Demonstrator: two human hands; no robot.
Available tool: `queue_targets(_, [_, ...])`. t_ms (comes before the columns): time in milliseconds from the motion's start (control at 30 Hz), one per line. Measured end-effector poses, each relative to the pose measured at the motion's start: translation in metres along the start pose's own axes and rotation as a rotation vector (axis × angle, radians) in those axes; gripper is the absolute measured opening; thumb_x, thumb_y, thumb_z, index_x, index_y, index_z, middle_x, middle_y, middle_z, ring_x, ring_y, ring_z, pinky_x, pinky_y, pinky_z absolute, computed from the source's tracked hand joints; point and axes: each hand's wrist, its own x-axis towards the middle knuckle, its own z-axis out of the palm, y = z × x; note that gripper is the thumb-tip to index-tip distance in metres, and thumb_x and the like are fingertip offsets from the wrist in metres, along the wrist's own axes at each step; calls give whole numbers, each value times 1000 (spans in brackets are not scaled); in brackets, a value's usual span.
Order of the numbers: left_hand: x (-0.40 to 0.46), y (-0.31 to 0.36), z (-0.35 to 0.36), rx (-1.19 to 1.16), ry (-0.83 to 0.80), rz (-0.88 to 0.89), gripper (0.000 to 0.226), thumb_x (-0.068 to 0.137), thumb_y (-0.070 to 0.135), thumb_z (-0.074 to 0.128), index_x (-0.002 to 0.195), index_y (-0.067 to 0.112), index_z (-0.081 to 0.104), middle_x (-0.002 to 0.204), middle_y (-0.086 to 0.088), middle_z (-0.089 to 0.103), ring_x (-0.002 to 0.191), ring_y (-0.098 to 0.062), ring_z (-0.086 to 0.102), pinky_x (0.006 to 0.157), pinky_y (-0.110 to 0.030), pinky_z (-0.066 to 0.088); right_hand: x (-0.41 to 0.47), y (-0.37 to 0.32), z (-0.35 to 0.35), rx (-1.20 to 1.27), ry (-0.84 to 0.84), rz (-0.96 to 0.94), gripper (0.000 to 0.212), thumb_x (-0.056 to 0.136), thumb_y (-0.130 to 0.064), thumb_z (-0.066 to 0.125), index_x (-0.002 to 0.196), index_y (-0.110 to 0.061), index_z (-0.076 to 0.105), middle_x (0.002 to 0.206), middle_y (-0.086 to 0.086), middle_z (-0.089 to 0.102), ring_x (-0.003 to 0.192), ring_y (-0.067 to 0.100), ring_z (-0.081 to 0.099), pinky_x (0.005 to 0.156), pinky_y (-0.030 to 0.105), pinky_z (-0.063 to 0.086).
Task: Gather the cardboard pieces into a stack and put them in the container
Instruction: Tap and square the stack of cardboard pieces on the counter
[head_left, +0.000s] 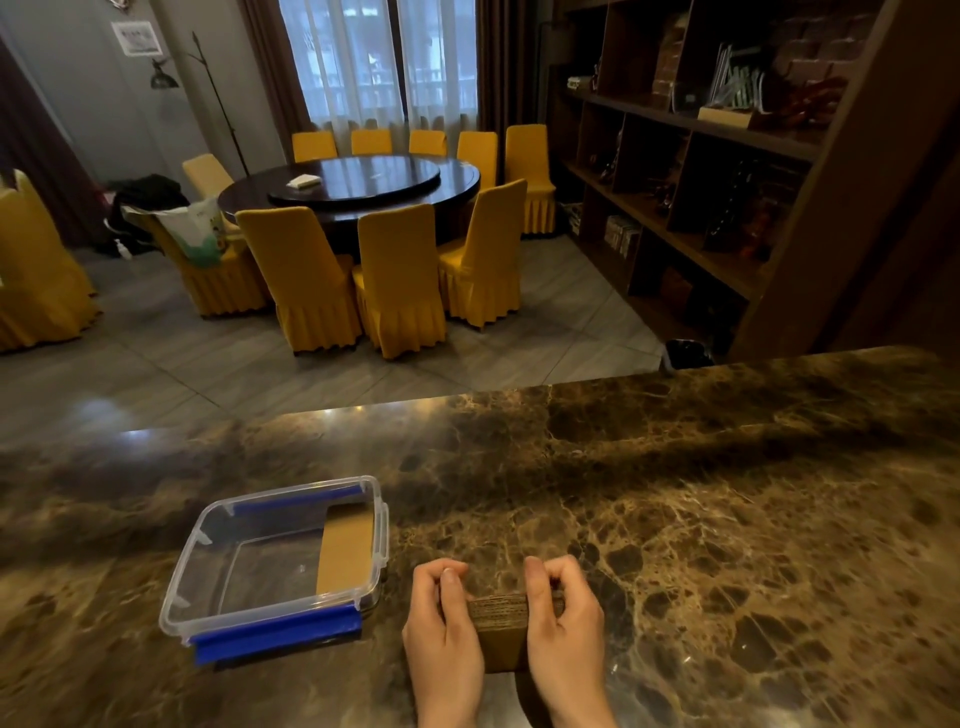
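- Both hands on the cardboard stack: left hand and right hand press in from opposite sides, fingers curled over the top edge and clamped on it. Stack sits at the near edge of the marble counter; can't tell if its base is touching the surface or just lifted.
- Risk 1: side-squeeze only, nothing visibly under the bottom. Ease the pressure mid-carry and the middle pieces likely slide out.
- Risk 2: squeeze too hard and the stack may bow or fan, edges go out of line.
- Container is just left of the left hand, lid off, blue clips on its near and far sides. Stack has to clear the right wall; clipping it could shove the light tub along the slick counter.
- One cardboard piece already leans against the inside right wall. Dropping the stack on it probably leaves the stack tilted or jams it.
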Motion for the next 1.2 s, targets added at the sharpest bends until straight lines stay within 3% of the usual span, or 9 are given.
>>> queue_targets(200, [0, -3, -2, 4, 0, 41, 27, 103, 6, 42, 93, 26, 57, 69, -3, 58, 62, -1, 58, 57, -14, 45, 0, 3, 2, 21, 31, -42, 42, 94, -24, 65, 62, -5, 45, 62, 6, 49, 60, 17, 48, 62, 20, 40])
queue_targets(400, [-1, 1, -3, 63, -68, 34, 27, 104, 10, 41, 92, 28, 57, 72, -2, 59, 67, 1, 58, 62, -26, 42, -2, 2, 1, 3, 15, -33, 44, 96, -29, 60, 62, -8, 42, 52, 3, 44, 54, 11, 47, 56, 22, 38])
queue_targets(533, [8, 10, -34, 344, -396, 261, 12, 97, 41, 54, 107, 44, 58, 104, 20, 62, 102, 11, 53, 87, -18, 41, 3, 0, 2, -37, 68, -37, 42, 100, -27, 54, 64, -8, 43, 54, 5, 49, 62, 22, 52, 56, 20, 38])
queue_targets(633, [23, 16, -56, 647, -662, 472, 49, 77, 59, 65, 123, 52, 51, 124, 32, 53, 120, 11, 45, 103, -18, 38, 7, -4, 2, -74, 63, -137, 41, 99, -31, 51, 64, -14, 40, 52, 0, 45, 57, 21, 50, 55, 26, 35])
queue_targets(700, [29, 23, -57, 716, -721, 522, 51, 77, 58, 67, 125, 51, 49, 125, 30, 58, 117, 11, 50, 105, -22, 43, 8, -16, 1, -116, 22, -246, 40, 96, -41, 48, 64, -19, 40, 54, -4, 45, 56, 16, 50, 57, 28, 36])
queue_targets(833, [21, 17, -56, 406, -555, 333, 38, 79, 45, 74, 113, 47, 58, 110, 27, 67, 106, 7, 61, 98, -29, 51, 16, -34, -13, 12, 75, -207, 41, 95, -57, 51, 74, -22, 59, 70, -3, 64, 69, 11, 62, 66, 18, 45])
queue_targets(933, [9, 4, -51, 111, -452, 88, 37, 81, 23, 81, 109, 38, 64, 101, 23, 73, 95, -1, 68, 90, -27, 54, 12, -44, -22, 349, -24, 84, 43, 94, -59, 44, 97, -26, 71, 93, 2, 75, 90, 16, 71, 85, 36, 56])
queue_targets(1100, [-5, -13, -32, 7, -417, 16, 40, 82, 11, 80, 112, 32, 64, 100, 11, 76, 96, -4, 70, 81, -8, 50, -5, -55, -3, 377, -132, 169, 47, 101, -50, 43, 83, -19, 72, 87, 12, 74, 82, 29, 71, 76, 44, 59])
queue_targets(1200, [-5, -19, -35, 128, -415, 37, 49, 83, 24, 78, 115, 53, 54, 113, 16, 67, 104, 3, 62, 96, -19, 48, -6, -57, 2, 362, -143, 127, 36, 104, -29, 47, 81, -7, 65, 71, 5, 66, 66, 15, 62, 61, 26, 53])
